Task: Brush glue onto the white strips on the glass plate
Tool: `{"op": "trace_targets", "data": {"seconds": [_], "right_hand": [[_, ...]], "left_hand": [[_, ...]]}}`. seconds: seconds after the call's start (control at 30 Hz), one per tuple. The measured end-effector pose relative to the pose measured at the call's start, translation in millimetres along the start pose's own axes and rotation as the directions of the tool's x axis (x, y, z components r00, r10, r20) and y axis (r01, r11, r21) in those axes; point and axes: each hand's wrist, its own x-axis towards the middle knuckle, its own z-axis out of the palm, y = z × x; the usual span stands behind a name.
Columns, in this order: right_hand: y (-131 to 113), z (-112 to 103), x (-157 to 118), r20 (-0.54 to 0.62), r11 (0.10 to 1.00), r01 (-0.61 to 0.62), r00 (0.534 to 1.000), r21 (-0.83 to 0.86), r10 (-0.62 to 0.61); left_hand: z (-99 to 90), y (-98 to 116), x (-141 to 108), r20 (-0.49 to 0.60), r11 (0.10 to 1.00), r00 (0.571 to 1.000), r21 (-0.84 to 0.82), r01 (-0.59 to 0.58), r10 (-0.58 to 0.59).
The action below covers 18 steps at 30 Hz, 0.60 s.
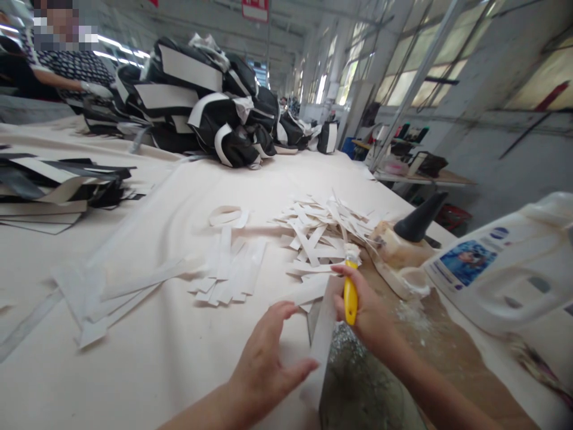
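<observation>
Right hand (369,307) closed round a yellow-handled brush (351,298); left hand (264,352) spread wide.
Brush sits right of the frame's centre, bristles up; a white strip (323,343) runs between the hands, lower centre, left hand's thumb by its edge, contact unclear; a pile of loose strips (308,243) lies just beyond, up and left of the brush; a white jug (505,263) stands at the right edge.

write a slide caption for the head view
Right hand holding a yellow-handled brush, left hand open at a long, flat white strip, loose white strips piled beyond.
</observation>
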Motion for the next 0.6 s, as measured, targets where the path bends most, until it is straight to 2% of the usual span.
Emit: {"op": "trace_targets", "data": {"seconds": [0.07, 0.17, 0.27, 0.33, 0.4, 0.5, 0.6], "right_hand": [[10, -2, -3, -0.116, 0.988, -0.1, 0.987, 0.122, 0.114], [22, 0, -12, -0.232, 0.946, -0.153, 0.947, 0.285, 0.223], [31, 5, -22, -0.251, 0.913, -0.205, 0.919, 0.352, 0.304], [39, 5, -27, -0.238, 0.917, -0.231, 0.918, 0.325, 0.316], [48, -2, -29, -0.243, 0.951, -0.205, 0.934, 0.233, 0.261], [57, -23, -30, -0.283, 0.997, -0.077, 0.957, -0.031, 0.065], [47, -42, -34, -0.245, 0.966, 0.051, 0.963, -0.252, -0.115]], "left_hand": [[2.6, 2, -2, 0.117, 0.998, 0.992, 0.052, 0.042, -0.048], [5.1, 7, -3, 0.268, 0.991, 0.957, 0.108, 0.082, -0.109], [6.7, 11, -3, 0.355, 0.987, 0.927, 0.14, 0.078, -0.124], [7.4, 11, -3, 0.38, 0.982, 0.915, 0.17, 0.077, -0.138], [7.6, 11, -2, 0.395, 0.972, 0.903, 0.218, 0.088, -0.17], [7.2, 10, -1, 0.402, 0.948, 0.888, 0.301, 0.101, -0.222], [6.9, 10, -1, 0.402, 0.933, 0.883, 0.346, 0.1, -0.244]]}}
